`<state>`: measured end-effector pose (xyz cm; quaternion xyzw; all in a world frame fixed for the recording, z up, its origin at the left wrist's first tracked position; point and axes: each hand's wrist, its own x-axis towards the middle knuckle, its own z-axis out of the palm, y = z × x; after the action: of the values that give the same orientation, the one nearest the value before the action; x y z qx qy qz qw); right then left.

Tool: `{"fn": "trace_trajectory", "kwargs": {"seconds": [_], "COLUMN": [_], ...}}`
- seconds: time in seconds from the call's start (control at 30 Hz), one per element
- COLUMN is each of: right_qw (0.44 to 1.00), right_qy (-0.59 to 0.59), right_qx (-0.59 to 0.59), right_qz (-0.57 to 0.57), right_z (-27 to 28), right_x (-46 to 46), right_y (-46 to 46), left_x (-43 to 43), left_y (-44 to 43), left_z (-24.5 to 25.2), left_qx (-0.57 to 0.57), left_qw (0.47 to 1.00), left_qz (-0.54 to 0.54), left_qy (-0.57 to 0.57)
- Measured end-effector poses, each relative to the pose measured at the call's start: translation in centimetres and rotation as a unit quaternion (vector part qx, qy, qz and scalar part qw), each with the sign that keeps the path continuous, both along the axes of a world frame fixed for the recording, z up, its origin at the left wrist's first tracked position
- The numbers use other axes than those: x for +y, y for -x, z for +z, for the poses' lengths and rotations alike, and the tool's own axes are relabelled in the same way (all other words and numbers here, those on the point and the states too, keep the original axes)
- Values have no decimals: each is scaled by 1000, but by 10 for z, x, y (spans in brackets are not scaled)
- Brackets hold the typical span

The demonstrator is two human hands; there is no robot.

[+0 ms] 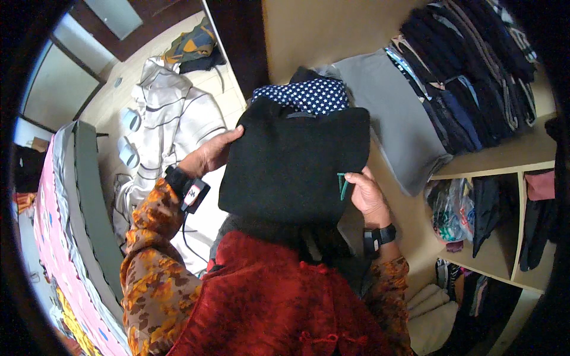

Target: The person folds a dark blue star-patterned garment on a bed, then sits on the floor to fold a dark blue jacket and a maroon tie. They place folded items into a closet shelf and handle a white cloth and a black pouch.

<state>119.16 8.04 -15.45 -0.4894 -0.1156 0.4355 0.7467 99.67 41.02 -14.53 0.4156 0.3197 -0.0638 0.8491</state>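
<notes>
A folded black garment (294,164) hangs flat between my hands in front of my body. My left hand (211,151) grips its upper left edge, the thumb on top. My right hand (366,193) holds its lower right edge beside a green marking or strip (343,186) on the cloth. The fingers under the garment are hidden on both sides. Just beyond it lies a dark blue cloth with white stars (307,95), partly covered by the garment. A grey cloth (392,115) is spread to the right of these.
Stacked dark folded clothes (472,75) fill the shelf at upper right. Below are a wooden shelf divider (517,222) and a clear plastic bag (447,213). On the left, a pale sheet (178,107) covers part of the floor near light-blue slippers (128,152) and a bed with a pink cover (62,213).
</notes>
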Motion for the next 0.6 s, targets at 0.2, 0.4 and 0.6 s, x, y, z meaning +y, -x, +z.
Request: {"fn": "trace_trajectory", "kwargs": {"seconds": [0.2, 0.4, 0.6], "right_qw": [975, 973, 975], "right_qy": [80, 13, -49], "right_qx": [205, 226, 218], "right_qz": [23, 43, 15], "right_z": [-16, -17, 9], "right_x": [-9, -5, -2], "right_y": [11, 30, 29], "left_x": [-1, -3, -21], "left_y": [11, 2, -13], "left_z": [-7, 0, 37], "left_qx": [27, -15, -120], "left_qw": [999, 999, 992], "left_qz": [-33, -21, 8], "left_qy": [-12, 34, -25]}}
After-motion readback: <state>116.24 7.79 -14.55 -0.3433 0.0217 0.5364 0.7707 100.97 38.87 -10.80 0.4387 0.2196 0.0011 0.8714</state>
